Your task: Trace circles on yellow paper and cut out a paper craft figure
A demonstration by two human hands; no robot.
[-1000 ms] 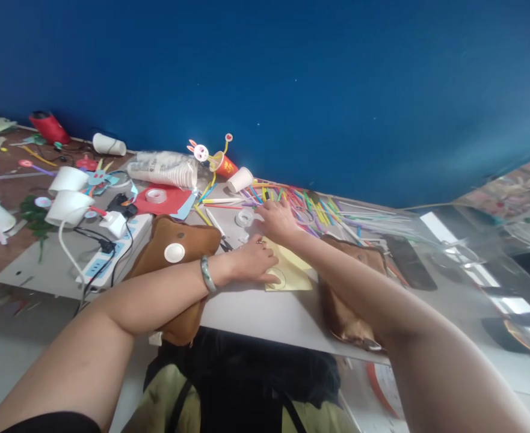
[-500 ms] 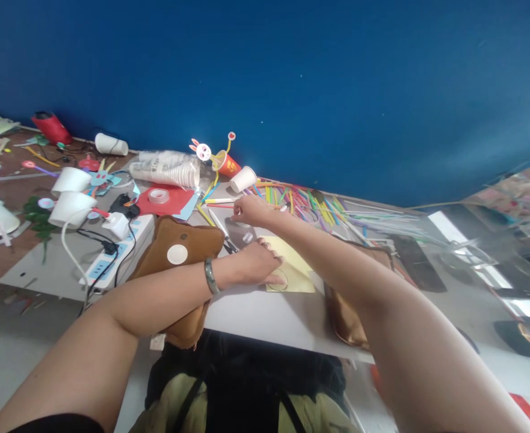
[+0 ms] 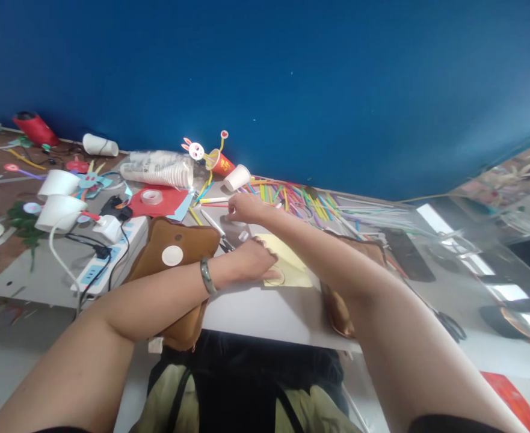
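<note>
My left hand [image 3: 256, 260] rests on the left part of a yellow paper sheet [image 3: 294, 270], its thumb beside a drawn circle. How its other fingers lie is partly hidden. Farther from me, my right hand [image 3: 245, 207] is closed over the table near a white marker [image 3: 213, 222] and some pens; whatever its fingertips hold is too small to name. A black-handled tool [image 3: 226, 245] lies just beyond my left wrist. The left forearm crosses a brown cushion [image 3: 156, 243] with a white disc [image 3: 172, 255] on it.
Colourful straws [image 3: 319, 204] spread along the wall. Stacked paper cups [image 3: 156, 170], a decorated red cup [image 3: 222, 163], red paper [image 3: 156, 206] with a tape roll, and a power strip [image 3: 106, 255] stand or lie to the left. Another brown cushion [image 3: 339, 310] is under my right arm.
The view has shifted slightly, moving the table items left in the picture. Both hands keep nearly the same places and poses over the table.
</note>
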